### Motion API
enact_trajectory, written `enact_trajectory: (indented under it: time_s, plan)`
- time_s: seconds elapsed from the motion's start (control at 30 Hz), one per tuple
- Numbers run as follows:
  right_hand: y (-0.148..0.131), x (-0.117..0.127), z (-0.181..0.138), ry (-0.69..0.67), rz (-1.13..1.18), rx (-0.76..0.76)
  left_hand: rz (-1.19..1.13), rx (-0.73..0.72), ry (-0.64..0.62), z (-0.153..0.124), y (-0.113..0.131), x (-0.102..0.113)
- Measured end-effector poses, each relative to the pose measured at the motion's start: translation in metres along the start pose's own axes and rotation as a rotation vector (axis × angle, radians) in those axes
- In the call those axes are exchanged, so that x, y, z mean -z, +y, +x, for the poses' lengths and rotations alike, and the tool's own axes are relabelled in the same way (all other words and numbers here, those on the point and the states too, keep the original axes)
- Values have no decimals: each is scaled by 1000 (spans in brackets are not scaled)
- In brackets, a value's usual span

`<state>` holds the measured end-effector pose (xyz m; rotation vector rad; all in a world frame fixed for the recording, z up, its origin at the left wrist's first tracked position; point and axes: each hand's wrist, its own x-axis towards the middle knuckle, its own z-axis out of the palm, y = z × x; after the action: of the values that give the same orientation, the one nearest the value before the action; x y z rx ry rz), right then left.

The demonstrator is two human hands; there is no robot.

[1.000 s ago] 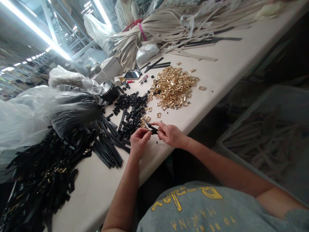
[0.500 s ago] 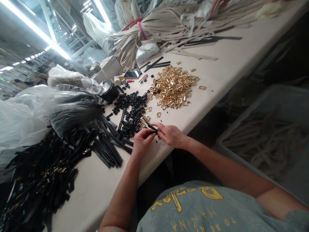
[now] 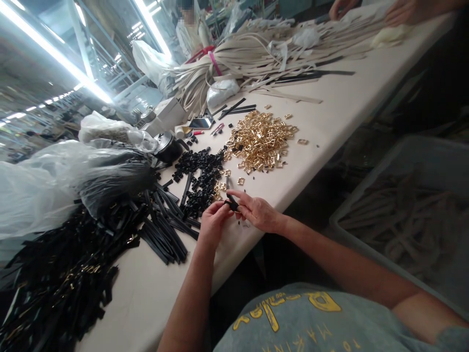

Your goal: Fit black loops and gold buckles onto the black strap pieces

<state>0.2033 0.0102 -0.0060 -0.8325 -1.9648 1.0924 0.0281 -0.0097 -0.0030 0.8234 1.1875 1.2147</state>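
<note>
Near the table's front edge, my left hand (image 3: 214,221) pinches a black strap (image 3: 232,201) between thumb and fingers. My right hand (image 3: 259,213) closes on the same strap from the other side, and the strap looks bent between them. Fingers hide part of it, so I cannot tell whether a buckle is on it. Just beyond the hands lie a heap of small black loops (image 3: 201,183) and a pile of gold buckles (image 3: 262,142). Cut black straps (image 3: 163,239) lie in a bundle left of my left hand.
A large heap of black straps with buckles (image 3: 69,274) covers the table's left, beside plastic bags (image 3: 73,171). Behind stand a metal pot (image 3: 167,146) and a phone (image 3: 201,122). Beige straps (image 3: 249,49) fill the back, near another person's hands (image 3: 401,12). A bin (image 3: 399,210) stands right.
Both hands stay together at nearly the same spot, and the strap between them now looks more folded. The view has shifted slightly. More of another person's hands shows at the top right.
</note>
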Motion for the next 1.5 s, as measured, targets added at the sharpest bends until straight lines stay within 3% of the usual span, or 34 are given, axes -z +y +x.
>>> enact_trajectory:
  time_s: [0.23,0.43,0.73,0.93,1.2,1.33,1.5]
  plan:
    - [-5,-19,7,107,368,-83,57,-311,127,0,-2,1]
    - [-11,-19,14,102,484,-232,253,-420,131,-5,2,-4]
    - [-11,-17,16,72,433,-249,175,-325,136,-6,5,-8]
    - [-11,-18,19,35,320,-274,157,-349,184,-7,1,-9]
    - [-12,-25,18,139,175,-249,50,-354,239,-3,-6,-10]
    - [-11,-27,15,176,178,-206,-65,-348,205,0,-8,-10]
    - [-10,-27,13,215,136,-160,-174,-230,136,-2,-4,-11]
